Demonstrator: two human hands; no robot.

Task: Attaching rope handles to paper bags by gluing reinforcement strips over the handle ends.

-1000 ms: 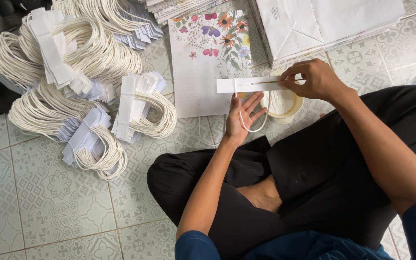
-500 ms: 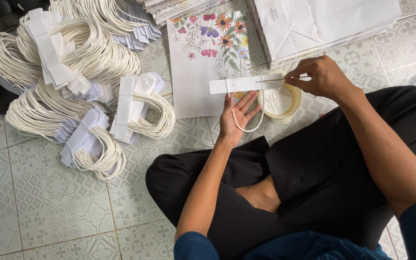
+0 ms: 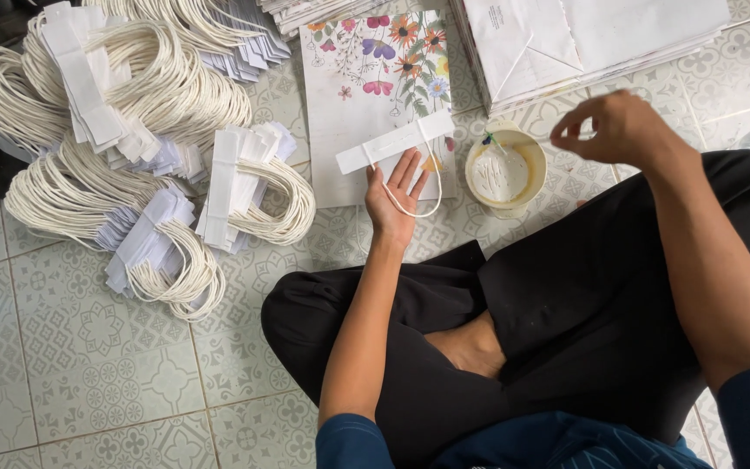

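- left hand (image 3: 395, 201) palm up, fingers spread wide; white paper strip w/ cord loop handle (image 3: 395, 141) rests across the fingertips, loop hanging over the palm. supported, not pinched.
- right hand (image 3: 622, 128) raised beside the glue cup (image 3: 505, 174), grip narrow: thumb + forefinger pinched on a thin stick or brush (image 3: 557, 137); its tip too small to make out.
- cup sits on the tiled floor (image 3: 97, 382) just right of the strip, whitish paste inside, smears on the rim.
- flat floral paper bag (image 3: 366, 69) lies under/behind the strip; stack of white bags (image 3: 601, 35) further back.
- piles of finished cord handles (image 3: 132, 156) well apart to the left.
- judgement: strip looks ready for paste. to do it well: keep strip level on the fingers, spread a thin even coat along the full length, stay off the cord, wipe excess on the cup rim so nothing drips on the floral bag.
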